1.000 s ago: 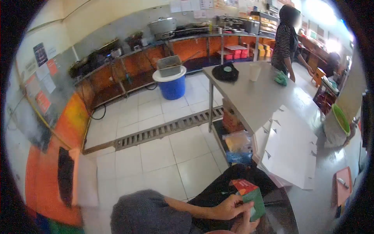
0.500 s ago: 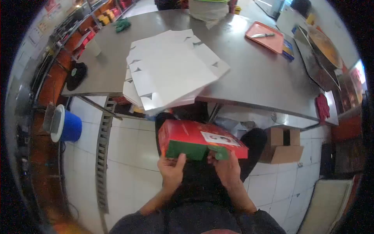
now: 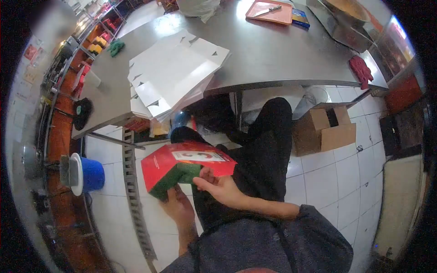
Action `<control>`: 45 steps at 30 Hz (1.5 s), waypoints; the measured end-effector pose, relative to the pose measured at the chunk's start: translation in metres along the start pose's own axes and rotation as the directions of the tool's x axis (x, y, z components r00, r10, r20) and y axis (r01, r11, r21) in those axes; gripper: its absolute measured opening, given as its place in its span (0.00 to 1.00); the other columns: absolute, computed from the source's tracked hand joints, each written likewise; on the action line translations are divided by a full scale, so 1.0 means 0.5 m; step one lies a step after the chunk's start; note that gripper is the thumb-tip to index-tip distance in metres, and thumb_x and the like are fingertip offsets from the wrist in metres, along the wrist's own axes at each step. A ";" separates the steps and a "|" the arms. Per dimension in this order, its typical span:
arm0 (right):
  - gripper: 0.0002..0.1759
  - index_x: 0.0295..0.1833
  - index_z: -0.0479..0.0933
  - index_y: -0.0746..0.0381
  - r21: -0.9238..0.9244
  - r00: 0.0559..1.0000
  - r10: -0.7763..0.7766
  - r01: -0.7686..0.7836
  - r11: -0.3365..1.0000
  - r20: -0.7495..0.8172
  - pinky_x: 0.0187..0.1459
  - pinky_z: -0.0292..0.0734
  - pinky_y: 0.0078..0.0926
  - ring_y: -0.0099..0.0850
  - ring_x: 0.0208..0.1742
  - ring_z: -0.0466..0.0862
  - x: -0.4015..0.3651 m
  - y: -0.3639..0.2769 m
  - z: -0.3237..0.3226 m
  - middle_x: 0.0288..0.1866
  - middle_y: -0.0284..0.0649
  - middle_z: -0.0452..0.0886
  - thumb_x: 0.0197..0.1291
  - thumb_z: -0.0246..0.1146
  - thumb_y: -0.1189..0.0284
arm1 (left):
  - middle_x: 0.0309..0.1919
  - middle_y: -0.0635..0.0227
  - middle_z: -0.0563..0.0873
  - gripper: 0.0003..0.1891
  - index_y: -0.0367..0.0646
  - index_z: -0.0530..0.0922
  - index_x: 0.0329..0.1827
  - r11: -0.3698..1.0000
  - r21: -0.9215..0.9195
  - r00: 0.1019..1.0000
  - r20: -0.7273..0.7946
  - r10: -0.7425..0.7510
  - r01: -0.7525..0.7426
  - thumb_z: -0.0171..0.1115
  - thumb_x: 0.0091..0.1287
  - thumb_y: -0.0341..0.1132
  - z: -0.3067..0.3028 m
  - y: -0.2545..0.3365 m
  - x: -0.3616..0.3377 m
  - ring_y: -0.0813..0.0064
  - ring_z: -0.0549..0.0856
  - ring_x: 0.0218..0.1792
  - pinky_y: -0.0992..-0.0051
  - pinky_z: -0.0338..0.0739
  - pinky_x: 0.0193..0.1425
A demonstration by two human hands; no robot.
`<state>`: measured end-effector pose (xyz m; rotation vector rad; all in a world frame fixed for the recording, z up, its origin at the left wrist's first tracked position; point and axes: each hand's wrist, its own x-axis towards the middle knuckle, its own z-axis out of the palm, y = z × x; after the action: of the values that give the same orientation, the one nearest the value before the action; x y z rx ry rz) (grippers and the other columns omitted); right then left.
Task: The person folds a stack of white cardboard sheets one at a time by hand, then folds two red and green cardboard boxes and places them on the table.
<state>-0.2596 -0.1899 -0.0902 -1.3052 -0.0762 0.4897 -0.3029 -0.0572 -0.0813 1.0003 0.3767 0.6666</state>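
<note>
A red box (image 3: 161, 163) with green side flaps (image 3: 166, 182) and a white printed label is held above my lap, below the table's front edge. My left hand (image 3: 179, 205) grips its green side from below, the thumb against the panel. At the right end of that green side, my right hand (image 3: 218, 185) pinches the flap between thumb and fingers. Beyond the box, a stack of flat white cardboard sheets (image 3: 175, 68) with slotted edges lies on the metal table (image 3: 268, 59).
A pink tray (image 3: 269, 11) with a knife, a blue packet (image 3: 300, 18) and a red cloth (image 3: 360, 72) rest on the table. Beneath its right side stands an open cardboard box (image 3: 325, 132). A blue bucket (image 3: 92, 174) is at the left on the floor.
The red box and both hands have moved left in view, and the box is turned and tilted. The view has shifted, with the table and sheets now higher and further left.
</note>
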 end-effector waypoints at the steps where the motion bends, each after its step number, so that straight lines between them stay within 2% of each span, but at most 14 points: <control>1: 0.18 0.40 0.78 0.65 0.004 1.000 -0.003 0.003 1.000 0.003 0.38 0.75 0.23 0.21 0.35 0.80 0.007 0.002 0.006 0.32 0.33 0.81 0.65 0.64 0.58 | 0.51 0.61 0.81 0.14 0.33 0.72 0.56 0.998 -0.063 0.999 -0.040 -0.014 0.011 0.57 0.68 0.22 0.004 0.002 -0.002 0.69 0.80 0.52 0.70 0.77 0.57; 11: 0.11 0.40 0.77 0.64 0.065 0.993 -0.113 0.116 0.991 -0.036 0.37 0.76 0.26 0.25 0.33 0.79 0.031 -0.010 0.020 0.31 0.34 0.79 0.65 0.64 0.66 | 0.45 0.64 0.81 0.12 0.38 0.73 0.54 0.998 -0.054 0.996 -0.082 -0.039 0.035 0.58 0.69 0.25 0.020 -0.010 0.006 0.72 0.81 0.45 0.75 0.78 0.51; 16: 0.10 0.40 0.75 0.65 -0.030 0.942 -0.199 0.198 0.980 -0.271 0.40 0.75 0.24 0.24 0.37 0.79 0.059 0.008 0.012 0.33 0.36 0.78 0.63 0.66 0.70 | 0.46 0.66 0.82 0.11 0.41 0.75 0.54 0.911 -0.216 0.923 -0.082 -0.376 0.352 0.59 0.70 0.27 0.065 -0.052 0.020 0.71 0.81 0.47 0.70 0.78 0.55; 21: 0.09 0.40 0.76 0.65 0.098 0.912 -0.221 0.269 0.958 -0.345 0.40 0.75 0.23 0.24 0.38 0.79 0.108 0.008 -0.049 0.35 0.36 0.80 0.61 0.68 0.72 | 0.51 0.66 0.81 0.15 0.42 0.73 0.58 0.897 -0.177 0.910 -0.022 -0.414 0.404 0.59 0.69 0.28 0.111 -0.109 0.043 0.68 0.80 0.53 0.66 0.75 0.62; 24: 0.08 0.40 0.77 0.64 0.288 0.950 -0.021 0.115 0.951 -0.313 0.40 0.74 0.23 0.23 0.38 0.79 0.098 0.001 -0.064 0.35 0.35 0.80 0.61 0.68 0.72 | 0.53 0.66 0.80 0.17 0.42 0.72 0.60 0.825 -0.144 0.838 0.073 -0.541 0.546 0.59 0.69 0.28 0.115 -0.163 0.026 0.67 0.80 0.54 0.64 0.73 0.64; 30: 0.17 0.53 0.76 0.62 0.176 0.965 -0.119 0.163 0.971 -0.233 0.53 0.76 0.31 0.31 0.50 0.81 0.116 0.029 -0.132 0.47 0.40 0.83 0.62 0.67 0.68 | 0.54 0.65 0.80 0.17 0.40 0.71 0.61 0.718 -0.068 0.707 0.261 -0.657 0.693 0.59 0.70 0.30 0.145 -0.163 0.033 0.67 0.79 0.55 0.63 0.72 0.64; 31: 0.21 0.65 0.69 0.62 0.119 0.983 0.156 -0.145 0.982 -0.092 0.62 0.70 0.34 0.32 0.61 0.75 0.110 0.034 -0.152 0.59 0.40 0.78 0.67 0.60 0.72 | 0.53 0.64 0.80 0.16 0.39 0.71 0.60 0.728 -0.043 0.705 0.294 -0.645 0.684 0.58 0.70 0.30 0.149 -0.168 0.030 0.67 0.78 0.55 0.64 0.73 0.63; 32: 0.21 0.65 0.69 0.62 0.112 0.981 0.146 -0.132 0.985 -0.129 0.62 0.70 0.34 0.32 0.61 0.75 0.097 0.009 -0.164 0.59 0.40 0.78 0.67 0.60 0.72 | 0.53 0.64 0.80 0.16 0.39 0.71 0.60 0.711 -0.039 0.682 0.323 -0.656 0.702 0.58 0.70 0.30 0.115 -0.181 0.028 0.67 0.78 0.55 0.64 0.73 0.63; 33: 0.21 0.65 0.69 0.61 -0.338 0.993 -0.059 0.023 0.941 -0.098 0.64 0.68 0.37 0.36 0.62 0.76 0.079 -0.036 -0.174 0.60 0.42 0.77 0.68 0.59 0.70 | 0.53 0.63 0.79 0.17 0.40 0.69 0.61 0.678 0.317 0.617 0.282 -0.735 0.663 0.57 0.71 0.30 0.055 -0.205 0.031 0.67 0.78 0.55 0.64 0.73 0.62; 35: 0.21 0.65 0.69 0.60 -0.732 0.975 -0.221 0.144 0.667 -0.010 0.66 0.67 0.41 0.41 0.62 0.76 0.061 -0.058 -0.195 0.61 0.43 0.77 0.68 0.57 0.69 | 0.54 0.62 0.78 0.18 0.40 0.67 0.63 0.566 0.629 0.553 0.248 -0.795 0.533 0.56 0.71 0.31 0.022 -0.221 0.006 0.67 0.78 0.55 0.63 0.73 0.62; 36: 0.21 0.65 0.69 0.60 -0.662 0.972 -0.235 0.190 0.725 0.022 0.66 0.66 0.41 0.42 0.62 0.76 0.054 -0.043 -0.199 0.61 0.43 0.77 0.68 0.57 0.69 | 0.55 0.60 0.76 0.20 0.40 0.65 0.64 0.708 0.662 0.798 0.278 -0.536 0.245 0.55 0.71 0.31 0.032 -0.205 -0.013 0.68 0.77 0.56 0.63 0.73 0.62; 41: 0.21 0.63 0.72 0.60 -0.414 0.934 -0.234 0.331 0.848 0.268 0.68 0.63 0.43 0.47 0.62 0.75 0.078 0.019 -0.178 0.61 0.47 0.76 0.67 0.57 0.66 | 0.59 0.57 0.71 0.31 0.38 0.59 0.68 0.821 -0.093 0.811 -0.123 -0.572 0.564 0.63 0.64 0.29 0.098 -0.200 0.038 0.61 0.72 0.62 0.62 0.67 0.67; 43: 0.21 0.63 0.70 0.62 -0.571 0.914 -0.092 0.323 0.755 0.394 0.64 0.68 0.43 0.50 0.58 0.77 0.101 -0.006 -0.174 0.58 0.51 0.76 0.67 0.56 0.66 | 0.60 0.57 0.71 0.33 0.38 0.59 0.68 0.803 0.592 0.885 0.410 -0.222 -0.073 0.66 0.62 0.30 0.053 -0.210 0.029 0.60 0.71 0.63 0.63 0.62 0.71; 45: 0.22 0.64 0.67 0.64 -0.625 0.914 -0.062 0.323 0.711 0.401 0.60 0.73 0.42 0.53 0.52 0.80 0.103 -0.003 -0.200 0.53 0.54 0.76 0.67 0.56 0.67 | 0.61 0.57 0.70 0.33 0.37 0.59 0.68 0.724 0.689 0.889 0.351 -0.293 -0.033 0.66 0.62 0.28 0.010 -0.212 0.046 0.61 0.71 0.63 0.63 0.62 0.71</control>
<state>-0.1807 -0.2606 -0.1275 -1.8947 -0.7629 0.5279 -0.2467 -0.0841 -0.1705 1.7778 0.2880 0.1231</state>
